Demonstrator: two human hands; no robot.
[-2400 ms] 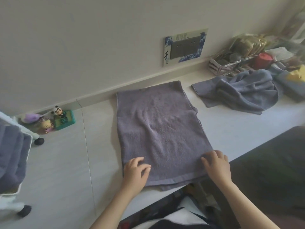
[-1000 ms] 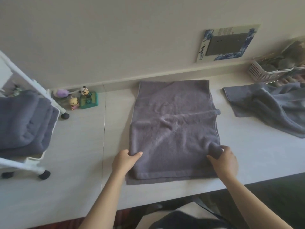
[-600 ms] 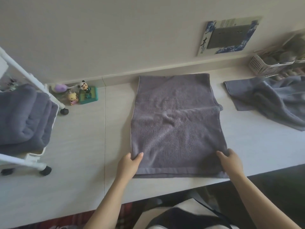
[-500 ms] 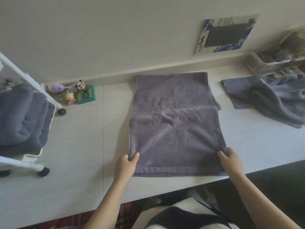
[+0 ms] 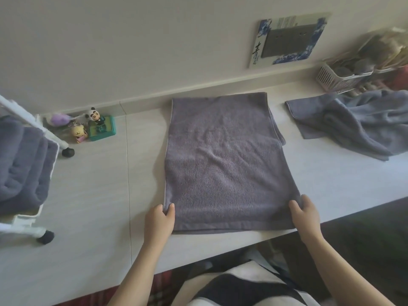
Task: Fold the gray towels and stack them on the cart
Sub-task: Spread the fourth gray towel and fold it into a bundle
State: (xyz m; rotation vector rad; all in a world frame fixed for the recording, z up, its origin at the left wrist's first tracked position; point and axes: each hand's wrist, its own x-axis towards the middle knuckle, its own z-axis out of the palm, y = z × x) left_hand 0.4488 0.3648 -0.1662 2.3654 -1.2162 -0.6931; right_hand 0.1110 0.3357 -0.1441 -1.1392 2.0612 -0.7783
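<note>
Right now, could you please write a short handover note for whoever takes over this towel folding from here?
Left hand: pinches the near left corner of the flat towel.
Right hand: grips its near right corner.
The flat towel lies lengthwise on the counter, running away from the person, apparently doubled, the far right edge uneven.
Done: folded towels already sit on the white cart at the left.
Left: fold this towel smaller and stack it on the cart, then do the crumpled towel lying at the right, beside the white basket.
</note>
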